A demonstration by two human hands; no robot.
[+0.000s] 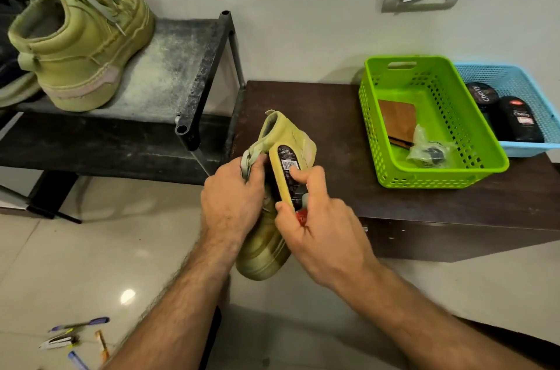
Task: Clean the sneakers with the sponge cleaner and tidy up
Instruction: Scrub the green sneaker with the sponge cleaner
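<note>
We grip a sneaker (266,248) by its laces in our left hand (231,203), above a pale tiled floor (91,263). Our right hand (321,227) curls round the sponge cleaner (286,175), pressing it on the sneaker's side. The other sneaker (81,45) stands on a dusty black rack (169,72) by the grey wall (303,5). A dark table (333,127) bears a green basket (436,178) and a blue basket (515,75). Pens (78,324) lie on the floor.

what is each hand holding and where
Left hand grips the green sneaker at its laces; right hand holds the sponge cleaner by its lower end.
</note>
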